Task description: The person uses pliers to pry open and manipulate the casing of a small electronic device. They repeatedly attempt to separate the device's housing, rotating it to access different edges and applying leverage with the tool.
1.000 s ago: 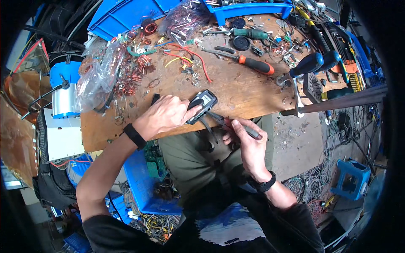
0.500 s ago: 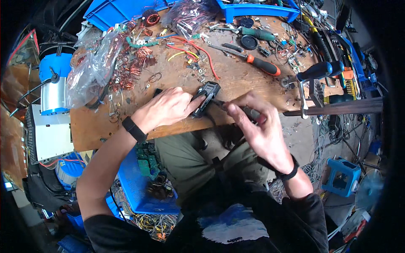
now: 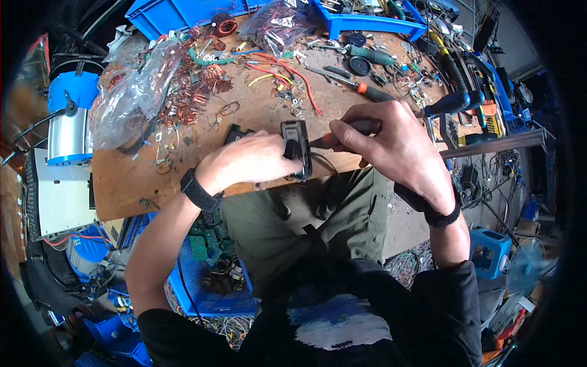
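My left hand [image 3: 254, 160] grips a small black rectangular device [image 3: 295, 136] near the table's front edge, thumb and fingers on its left side and lower end. The device stands tilted, with a grey inner face showing. In my closed right hand [image 3: 400, 134] is a black-and-red-handled hand tool [image 3: 362, 127]. Its red end points left and reaches the device's right side; its tip is too small to make out. A thin black cable [image 3: 324, 160] curves beside the device. Another black piece [image 3: 236, 134] lies on the table behind my left hand.
Copper coils [image 3: 199, 95] and a clear plastic bag [image 3: 125, 113] crowd the table's left. Beyond my hands lie red wires [image 3: 301, 73], an orange-and-black screwdriver [image 3: 374, 92] and a green-handled tool [image 3: 373, 56]. A blue bin [image 3: 211, 300] with circuit boards sits below the left edge.
The device has turned more upright in my left hand. My right hand has moved up and right, and its tool now lies with its red end against the device's side.
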The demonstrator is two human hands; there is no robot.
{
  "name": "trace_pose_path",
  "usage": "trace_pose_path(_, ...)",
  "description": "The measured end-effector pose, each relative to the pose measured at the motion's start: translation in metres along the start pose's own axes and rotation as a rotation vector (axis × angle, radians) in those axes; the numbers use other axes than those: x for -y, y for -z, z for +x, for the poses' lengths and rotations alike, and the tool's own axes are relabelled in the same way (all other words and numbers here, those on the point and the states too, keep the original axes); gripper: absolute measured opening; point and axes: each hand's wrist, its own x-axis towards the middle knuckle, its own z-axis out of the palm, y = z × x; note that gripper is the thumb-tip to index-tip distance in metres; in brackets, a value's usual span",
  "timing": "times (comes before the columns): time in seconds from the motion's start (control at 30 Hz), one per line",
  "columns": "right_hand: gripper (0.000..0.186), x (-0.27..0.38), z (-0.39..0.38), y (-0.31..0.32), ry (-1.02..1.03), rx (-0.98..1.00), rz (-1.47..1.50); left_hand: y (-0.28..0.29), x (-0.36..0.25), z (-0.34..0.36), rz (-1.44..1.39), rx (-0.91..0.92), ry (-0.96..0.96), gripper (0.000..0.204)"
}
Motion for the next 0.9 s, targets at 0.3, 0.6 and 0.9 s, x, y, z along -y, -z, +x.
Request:
trace_pose_path(0.3,0.026,-0.015,-0.038,-0.015,0.18,-0.021,0.034,-0.06,-0.012,-0.012,-0.722,-0.205,0.298,0.05)
trace_pose_path(0.6,0.034,-0.069,-0.038,-0.044,-0.19,-0.021,0.736,-0.076,0.014,-0.013,-0.979,-0.161,0.359,0.051)
trace_pose_path(0.9,0.047,-0.093,-0.108,-0.04,-0.449,0.007,1.668,-0.126,-0.014,-0.027,-1.562,-0.353,0.151,0.042)
